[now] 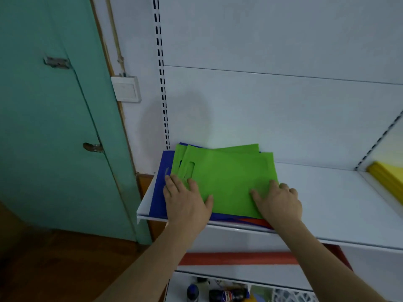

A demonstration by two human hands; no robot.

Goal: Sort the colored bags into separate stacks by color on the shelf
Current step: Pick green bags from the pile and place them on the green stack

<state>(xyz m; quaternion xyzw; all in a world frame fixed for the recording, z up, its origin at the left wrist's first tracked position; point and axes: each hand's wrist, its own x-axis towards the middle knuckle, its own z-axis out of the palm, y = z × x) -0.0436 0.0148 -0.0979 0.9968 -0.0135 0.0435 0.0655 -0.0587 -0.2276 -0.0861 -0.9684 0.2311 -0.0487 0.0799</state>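
Green bags [226, 173] lie on top of a mixed pile at the left end of the white shelf [327, 203]. Under them a blue bag [157, 192] sticks out on the left, and a red bag [257, 222] peeks out at the front edge. My left hand [185, 199] rests flat on the green bags' left side near the handle cut-outs. My right hand [279, 203] grips the top green bag's front right corner, its fingers curled around the edge. A stack of yellow bags [388, 177] sits at the far right of the shelf.
A teal door [54, 116] and a wall switch [125, 89] stand left of the shelving. Below the shelf run a red strip [235, 258] and a lower shelf with bottles [226, 294]. Bare shelf surface lies between the pile and the yellow stack.
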